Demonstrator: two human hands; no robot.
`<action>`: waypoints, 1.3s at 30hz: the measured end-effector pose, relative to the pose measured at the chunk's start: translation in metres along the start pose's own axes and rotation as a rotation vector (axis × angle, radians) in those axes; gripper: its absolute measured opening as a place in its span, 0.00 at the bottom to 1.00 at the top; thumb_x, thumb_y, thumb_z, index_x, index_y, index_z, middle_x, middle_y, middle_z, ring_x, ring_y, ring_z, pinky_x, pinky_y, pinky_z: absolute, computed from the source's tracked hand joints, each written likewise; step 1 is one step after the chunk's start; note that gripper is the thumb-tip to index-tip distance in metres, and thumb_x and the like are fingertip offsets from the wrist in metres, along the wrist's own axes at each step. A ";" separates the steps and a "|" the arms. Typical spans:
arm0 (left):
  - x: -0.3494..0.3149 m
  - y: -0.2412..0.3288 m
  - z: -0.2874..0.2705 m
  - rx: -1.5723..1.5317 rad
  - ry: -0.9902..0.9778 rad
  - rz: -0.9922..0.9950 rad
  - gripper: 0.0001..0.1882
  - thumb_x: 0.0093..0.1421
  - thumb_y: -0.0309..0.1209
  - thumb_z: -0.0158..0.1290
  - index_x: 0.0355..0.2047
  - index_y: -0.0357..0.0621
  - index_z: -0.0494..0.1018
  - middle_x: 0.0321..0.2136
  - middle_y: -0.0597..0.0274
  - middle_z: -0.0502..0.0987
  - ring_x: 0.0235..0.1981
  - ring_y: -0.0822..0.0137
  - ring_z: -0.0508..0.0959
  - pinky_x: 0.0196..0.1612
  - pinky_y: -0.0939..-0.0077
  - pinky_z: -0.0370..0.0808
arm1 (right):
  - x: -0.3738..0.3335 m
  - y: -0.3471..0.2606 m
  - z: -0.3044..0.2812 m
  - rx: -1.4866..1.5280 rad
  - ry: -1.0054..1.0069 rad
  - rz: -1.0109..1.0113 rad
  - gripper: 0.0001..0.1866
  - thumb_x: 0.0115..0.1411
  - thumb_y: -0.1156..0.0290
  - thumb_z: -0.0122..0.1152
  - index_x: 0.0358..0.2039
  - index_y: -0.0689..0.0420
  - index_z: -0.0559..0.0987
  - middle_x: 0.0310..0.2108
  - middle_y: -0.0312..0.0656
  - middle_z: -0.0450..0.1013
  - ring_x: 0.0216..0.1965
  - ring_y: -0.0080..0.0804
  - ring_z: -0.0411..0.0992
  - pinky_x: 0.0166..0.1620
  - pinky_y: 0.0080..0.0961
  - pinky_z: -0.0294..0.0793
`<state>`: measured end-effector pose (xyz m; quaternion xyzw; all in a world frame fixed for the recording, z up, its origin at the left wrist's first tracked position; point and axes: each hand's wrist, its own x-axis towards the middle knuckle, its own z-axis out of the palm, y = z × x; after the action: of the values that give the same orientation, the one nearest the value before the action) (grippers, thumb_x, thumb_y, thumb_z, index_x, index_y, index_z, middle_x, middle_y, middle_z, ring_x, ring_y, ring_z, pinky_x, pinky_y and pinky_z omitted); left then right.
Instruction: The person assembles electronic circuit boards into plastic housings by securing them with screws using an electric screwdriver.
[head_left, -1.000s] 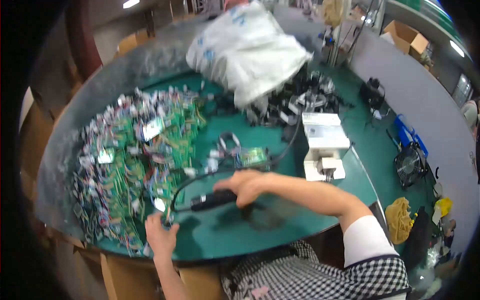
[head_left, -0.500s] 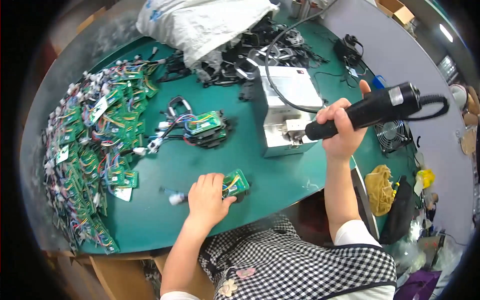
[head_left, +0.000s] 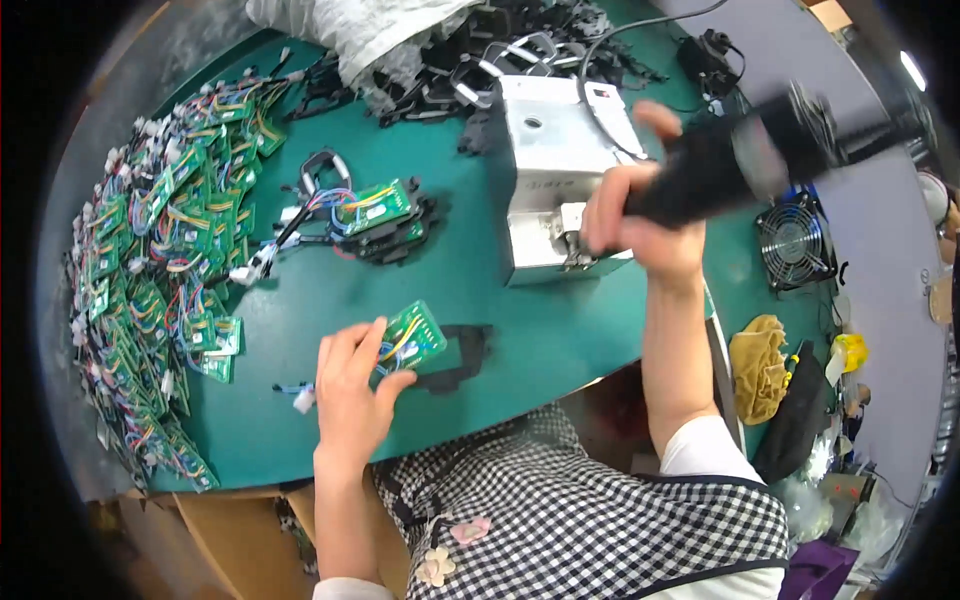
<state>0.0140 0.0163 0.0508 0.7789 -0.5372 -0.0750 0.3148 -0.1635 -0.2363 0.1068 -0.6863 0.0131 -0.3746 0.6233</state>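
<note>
at green table (head_left: 470, 285), circuit board (head_left: 418, 332) shifted, black frame (head_left: 474, 348) more exposed

Black cylindrical plastic hand tool (head_left: 745, 160), 2 o'clock: blurred, pt. hidden by R grip (head_left: 648, 222). Crumpled white plastic sack (head_left: 350, 28), 11 o'clock: top cut off. Green rectangular PCB (head_left: 418, 335), 8 o'clock: pt. behind L grip (head_left: 355, 382).

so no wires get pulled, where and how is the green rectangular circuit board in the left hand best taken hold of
The green rectangular circuit board is probably best pinched at its right edge, coming from the right: that edge is uncovered, while the left hand covers the opposite end and thin yellow wires run across the face toward it.
</note>
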 end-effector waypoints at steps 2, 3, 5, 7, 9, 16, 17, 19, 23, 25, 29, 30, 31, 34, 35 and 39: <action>0.006 0.003 0.002 0.030 -0.015 0.013 0.29 0.36 0.22 0.62 0.44 0.35 0.70 0.40 0.54 0.70 0.40 0.54 0.68 0.42 0.66 0.68 | 0.006 -0.006 0.013 -0.075 0.203 -0.070 0.40 0.43 0.78 0.56 0.58 0.65 0.50 0.15 0.40 0.67 0.16 0.27 0.67 0.24 0.22 0.68; 0.006 0.005 0.001 0.057 -0.022 0.035 0.29 0.36 0.21 0.61 0.44 0.36 0.70 0.41 0.54 0.70 0.40 0.54 0.68 0.42 0.65 0.67 | 0.005 -0.005 0.018 -0.081 0.303 -0.102 0.38 0.42 0.81 0.54 0.56 0.68 0.53 0.15 0.37 0.68 0.16 0.24 0.67 0.24 0.18 0.67; 0.004 0.005 -0.002 0.074 -0.027 0.012 0.29 0.36 0.20 0.61 0.44 0.37 0.70 0.41 0.55 0.69 0.42 0.54 0.67 0.43 0.65 0.67 | 0.000 -0.004 0.022 -0.133 0.413 -0.155 0.37 0.43 0.81 0.54 0.56 0.67 0.54 0.15 0.37 0.68 0.16 0.24 0.67 0.24 0.18 0.67; 0.001 0.002 -0.002 0.066 -0.093 0.041 0.28 0.37 0.23 0.62 0.43 0.36 0.70 0.41 0.56 0.69 0.42 0.55 0.67 0.44 0.65 0.65 | -0.010 -0.007 0.027 0.000 0.487 -0.106 0.38 0.46 0.79 0.55 0.58 0.64 0.52 0.16 0.38 0.68 0.15 0.26 0.68 0.24 0.19 0.69; 0.002 0.008 0.001 0.060 -0.118 0.044 0.28 0.37 0.22 0.61 0.43 0.37 0.70 0.41 0.55 0.69 0.42 0.54 0.67 0.45 0.65 0.65 | -0.019 -0.009 0.044 0.087 0.558 -0.089 0.40 0.47 0.79 0.54 0.60 0.62 0.47 0.16 0.39 0.67 0.15 0.27 0.67 0.24 0.23 0.70; 0.003 0.012 0.021 0.100 -0.183 0.047 0.28 0.35 0.23 0.63 0.42 0.36 0.71 0.40 0.58 0.69 0.41 0.58 0.68 0.42 0.66 0.65 | -0.041 0.021 0.101 0.033 0.433 -0.108 0.45 0.52 0.71 0.57 0.62 0.53 0.37 0.18 0.39 0.64 0.18 0.29 0.66 0.27 0.30 0.71; 0.003 0.013 0.021 0.097 -0.189 0.047 0.28 0.35 0.23 0.63 0.42 0.36 0.71 0.40 0.58 0.69 0.41 0.58 0.68 0.42 0.66 0.65 | -0.040 0.024 0.103 0.016 0.394 -0.075 0.46 0.53 0.72 0.57 0.62 0.54 0.36 0.18 0.39 0.65 0.18 0.30 0.66 0.27 0.30 0.70; 0.004 0.013 0.023 0.109 -0.200 0.017 0.28 0.35 0.23 0.63 0.42 0.37 0.71 0.39 0.59 0.69 0.40 0.58 0.68 0.41 0.67 0.65 | -0.040 0.030 0.110 0.076 0.402 -0.034 0.46 0.52 0.73 0.57 0.61 0.55 0.35 0.18 0.40 0.66 0.19 0.30 0.67 0.28 0.30 0.70; 0.006 0.011 0.023 0.099 -0.212 0.004 0.28 0.35 0.23 0.63 0.42 0.37 0.71 0.39 0.59 0.69 0.39 0.59 0.68 0.40 0.67 0.64 | -0.038 0.048 0.112 0.089 0.348 0.039 0.45 0.51 0.76 0.58 0.61 0.57 0.38 0.19 0.41 0.67 0.20 0.30 0.67 0.30 0.29 0.71; 0.008 0.010 0.023 0.085 -0.209 0.000 0.28 0.35 0.23 0.63 0.42 0.37 0.71 0.39 0.60 0.69 0.38 0.59 0.68 0.39 0.68 0.64 | -0.036 0.057 0.112 0.096 0.315 -0.049 0.41 0.45 0.86 0.55 0.58 0.66 0.46 0.21 0.39 0.69 0.19 0.18 0.64 0.23 0.12 0.62; 0.010 0.008 0.020 0.065 -0.207 -0.005 0.28 0.35 0.23 0.63 0.41 0.38 0.72 0.38 0.60 0.69 0.37 0.59 0.68 0.38 0.67 0.64 | -0.035 0.065 0.116 0.024 0.340 0.007 0.37 0.44 0.85 0.57 0.55 0.67 0.53 0.21 0.35 0.68 0.20 0.17 0.63 0.24 0.13 0.62; 0.009 0.009 0.019 0.065 -0.209 -0.005 0.27 0.35 0.24 0.63 0.41 0.38 0.72 0.38 0.60 0.69 0.37 0.58 0.68 0.38 0.67 0.64 | -0.033 0.062 0.120 0.067 0.345 0.033 0.35 0.44 0.84 0.58 0.54 0.67 0.56 0.21 0.34 0.68 0.21 0.17 0.63 0.26 0.14 0.62; 0.008 0.010 0.017 0.067 -0.206 -0.002 0.27 0.35 0.24 0.63 0.41 0.38 0.72 0.37 0.60 0.69 0.36 0.58 0.68 0.37 0.67 0.64 | -0.036 0.059 0.122 0.072 0.335 0.088 0.36 0.44 0.84 0.58 0.54 0.67 0.55 0.21 0.33 0.67 0.23 0.17 0.64 0.27 0.16 0.64; 0.005 0.006 0.019 0.069 -0.224 -0.007 0.23 0.35 0.27 0.63 0.37 0.40 0.73 0.36 0.62 0.69 0.36 0.58 0.68 0.37 0.67 0.64 | -0.031 0.060 0.112 -0.165 -0.041 -0.019 0.37 0.46 0.87 0.54 0.56 0.60 0.51 0.22 0.41 0.68 0.21 0.26 0.68 0.27 0.22 0.70; 0.004 0.006 0.021 0.047 -0.215 0.003 0.22 0.35 0.27 0.63 0.35 0.41 0.74 0.35 0.63 0.69 0.36 0.59 0.68 0.37 0.66 0.64 | -0.035 0.060 0.116 -0.019 0.034 0.090 0.36 0.45 0.86 0.55 0.55 0.61 0.53 0.21 0.40 0.69 0.21 0.23 0.67 0.26 0.20 0.68; 0.000 0.005 0.024 0.124 -0.196 0.058 0.26 0.35 0.30 0.64 0.40 0.43 0.73 0.34 0.64 0.68 0.36 0.63 0.69 0.36 0.68 0.64 | -0.031 0.058 0.112 -0.035 -0.080 0.077 0.33 0.44 0.84 0.57 0.52 0.63 0.57 0.21 0.36 0.68 0.20 0.20 0.66 0.25 0.17 0.65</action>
<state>-0.0009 0.0050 0.0342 0.7699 -0.5912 -0.1084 0.2142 -0.0998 -0.1397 0.0475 -0.7103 0.0213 -0.3224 0.6253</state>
